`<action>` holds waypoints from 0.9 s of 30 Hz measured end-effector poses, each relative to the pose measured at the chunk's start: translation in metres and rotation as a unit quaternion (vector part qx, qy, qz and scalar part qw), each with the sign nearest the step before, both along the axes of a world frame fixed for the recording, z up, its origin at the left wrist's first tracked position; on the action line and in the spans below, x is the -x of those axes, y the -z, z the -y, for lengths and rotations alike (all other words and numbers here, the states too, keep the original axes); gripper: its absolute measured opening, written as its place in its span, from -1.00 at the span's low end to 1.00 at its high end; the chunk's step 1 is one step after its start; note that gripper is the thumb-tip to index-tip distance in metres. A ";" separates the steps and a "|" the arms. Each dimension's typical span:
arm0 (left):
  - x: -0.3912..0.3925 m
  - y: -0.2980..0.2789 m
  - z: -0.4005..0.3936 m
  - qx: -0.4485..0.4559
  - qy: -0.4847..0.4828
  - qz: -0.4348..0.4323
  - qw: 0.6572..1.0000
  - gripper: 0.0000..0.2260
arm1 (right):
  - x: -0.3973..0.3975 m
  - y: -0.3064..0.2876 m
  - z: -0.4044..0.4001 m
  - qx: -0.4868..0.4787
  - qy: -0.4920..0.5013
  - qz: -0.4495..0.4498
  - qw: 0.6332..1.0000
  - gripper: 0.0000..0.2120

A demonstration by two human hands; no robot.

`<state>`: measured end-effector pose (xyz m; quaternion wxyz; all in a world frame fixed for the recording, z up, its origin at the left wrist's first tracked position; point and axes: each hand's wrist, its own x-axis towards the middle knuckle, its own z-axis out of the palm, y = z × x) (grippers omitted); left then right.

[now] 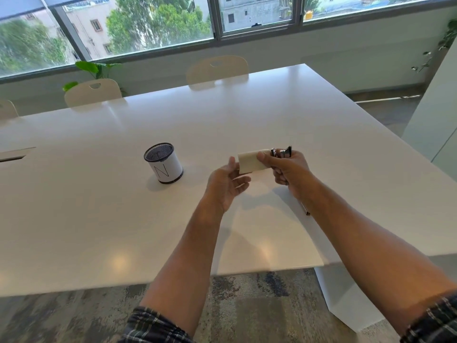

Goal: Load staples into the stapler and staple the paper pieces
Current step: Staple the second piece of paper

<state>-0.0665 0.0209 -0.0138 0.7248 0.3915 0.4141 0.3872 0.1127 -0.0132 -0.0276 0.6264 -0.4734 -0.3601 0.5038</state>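
Your right hand [290, 169] grips the stapler [282, 152] and paper [252, 162]; your left hand [226, 184], loosely open, touches the paper's edge above the desk [99, 219].

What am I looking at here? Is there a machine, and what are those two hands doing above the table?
No machine: a person wears a camera on the head, looking down at their own arms. The right hand grips a small metal stapler and pinches a cream paper piece. The left hand touches the paper's other end with relaxed fingers. On the white table stands a mesh pen cup marked N. A thin pen-like thing lies beneath the right forearm; I cannot tell exactly what.
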 end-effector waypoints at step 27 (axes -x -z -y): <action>0.023 0.017 -0.014 -0.120 -0.139 -0.108 0.977 -0.90 | 0.013 -0.008 -0.007 -0.011 0.006 0.067 0.998 -0.84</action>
